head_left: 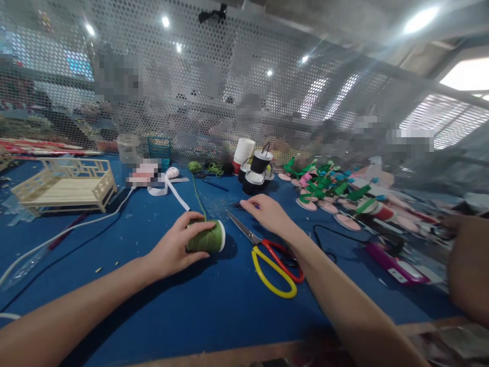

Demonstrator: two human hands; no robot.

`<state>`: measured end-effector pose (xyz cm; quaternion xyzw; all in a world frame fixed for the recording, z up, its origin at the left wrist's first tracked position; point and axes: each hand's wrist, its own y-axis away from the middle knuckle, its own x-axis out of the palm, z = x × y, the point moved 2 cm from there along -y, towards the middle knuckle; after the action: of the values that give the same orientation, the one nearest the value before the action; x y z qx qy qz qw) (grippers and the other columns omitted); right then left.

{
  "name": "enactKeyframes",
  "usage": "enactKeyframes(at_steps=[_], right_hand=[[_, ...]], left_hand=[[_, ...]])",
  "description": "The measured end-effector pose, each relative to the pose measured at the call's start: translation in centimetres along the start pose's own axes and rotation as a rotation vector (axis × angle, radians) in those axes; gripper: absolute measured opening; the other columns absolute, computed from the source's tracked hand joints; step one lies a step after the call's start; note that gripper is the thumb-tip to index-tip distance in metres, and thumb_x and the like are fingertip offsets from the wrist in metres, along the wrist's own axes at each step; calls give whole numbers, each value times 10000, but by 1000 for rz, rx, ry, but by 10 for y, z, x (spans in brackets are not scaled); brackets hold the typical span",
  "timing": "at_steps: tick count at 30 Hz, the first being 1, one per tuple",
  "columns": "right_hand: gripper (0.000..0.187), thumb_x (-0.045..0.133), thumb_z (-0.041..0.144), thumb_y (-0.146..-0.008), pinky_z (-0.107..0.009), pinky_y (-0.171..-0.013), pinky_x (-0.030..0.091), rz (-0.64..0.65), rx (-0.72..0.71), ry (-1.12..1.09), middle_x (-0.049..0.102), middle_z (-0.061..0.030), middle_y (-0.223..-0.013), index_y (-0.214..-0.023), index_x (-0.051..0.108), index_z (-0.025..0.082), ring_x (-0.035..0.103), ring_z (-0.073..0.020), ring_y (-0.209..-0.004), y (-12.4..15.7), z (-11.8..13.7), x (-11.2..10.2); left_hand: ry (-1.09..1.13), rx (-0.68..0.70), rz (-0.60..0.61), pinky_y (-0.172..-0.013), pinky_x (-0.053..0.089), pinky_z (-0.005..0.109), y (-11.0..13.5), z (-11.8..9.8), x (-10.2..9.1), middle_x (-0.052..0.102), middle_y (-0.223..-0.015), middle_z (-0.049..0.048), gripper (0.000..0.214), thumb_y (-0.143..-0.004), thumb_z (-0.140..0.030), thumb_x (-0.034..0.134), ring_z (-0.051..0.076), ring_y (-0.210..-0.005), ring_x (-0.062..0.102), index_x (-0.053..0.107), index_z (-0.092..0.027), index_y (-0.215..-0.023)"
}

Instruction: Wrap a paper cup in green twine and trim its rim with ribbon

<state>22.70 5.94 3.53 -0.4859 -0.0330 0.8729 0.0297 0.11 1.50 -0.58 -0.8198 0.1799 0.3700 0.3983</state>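
A perforated metal screen [214, 66] stands behind a blue tabletop [214, 316] scattered with small scraps. At the far left sits a slatted wooden miniature bed [69, 187], with a white cable [95, 221] curving in front of it. Farther back are a clear jar [129, 149] and a small teal rack [159, 148], and to their right a roll of white ribbon [172, 173] with its tail trailing forward.

The left hand [171, 247] curls around a cup wrapped in green yarn [205, 239], lying on its side near the middle of the table, its white rim facing right. A green strand [198, 196] runs from it back toward a ball of green yarn [194, 167].

Open-bladed or not, the scissors [257, 241], with one yellow and one red handle, lie between the cup and the right forearm. The right hand [270, 213], fingers closed narrowly, seems to pinch a small dark tool [257, 207], too blurred to name.

Behind it stand stacked white paper cups [244, 150] and black-wrapped cups [262, 162]; farther right, green figures on pink discs [347, 222], a purple power strip [397, 265] and another person's arm [468, 265].
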Motion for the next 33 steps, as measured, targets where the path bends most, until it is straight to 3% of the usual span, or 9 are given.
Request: enactKeyframes(at_steps=[4, 7, 13, 22, 28, 33], right_hand=[[469, 333, 496, -866, -314, -831, 400, 338, -275, -266, 668, -68, -963, -799, 672, 179, 584, -215, -931, 19, 36, 18], [484, 351, 535, -844, -331, -837, 399, 407, -350, -417, 670, -68, -940, -809, 671, 173, 580, -218, -927, 23, 47, 31], [283, 628, 393, -689, -294, -740, 437, 373, -207, -671, 653, -60, -884, -834, 625, 150, 586, -175, -827, 26, 51, 38], [201, 639, 345, -655, -250, -612, 368, 430, -177, -692, 543, 23, -661, -660, 560, 161, 479, -107, -625, 25, 52, 42], [254, 644, 393, -657, -254, -613, 355, 167, -183, -822, 531, 29, -621, -635, 527, 169, 446, -95, -589, 25, 46, 24], [274, 651, 411, -653, -252, -562, 344, 126, -158, -957, 570, 14, -616, -652, 507, 178, 434, -88, -543, 25, 38, 21]], left_hand=[[-8, 48, 2, -915, 430, 406, 1, -3, 1, 375, -1131, 90, 485, -759, -227, 607, 228, -1057, 455, 431, -242, -1210], [-31, 97, 13, -898, 441, 406, 1, -4, 2, 364, -1099, 89, 475, -757, -230, 610, 227, -1034, 451, 445, -236, -1202], [-41, 134, 8, -879, 451, 424, 0, -8, 2, 366, -1089, 94, 459, -747, -232, 624, 238, -1024, 445, 468, -219, -1178], [-66, 124, 52, -884, 444, 431, 1, -9, 2, 353, -1112, 89, 490, -733, -218, 641, 252, -1050, 434, 460, -255, -1187], [89, 3, 23, -895, 427, 446, -3, -6, -2, 400, -1121, 95, 657, -728, -346, 649, 246, -1048, 457, 298, -265, -1277], [158, -107, 72, -856, 443, 390, -7, -6, -3, 504, -1052, 79, 530, -696, -425, 657, 225, -981, 520, 434, -200, -1121]])
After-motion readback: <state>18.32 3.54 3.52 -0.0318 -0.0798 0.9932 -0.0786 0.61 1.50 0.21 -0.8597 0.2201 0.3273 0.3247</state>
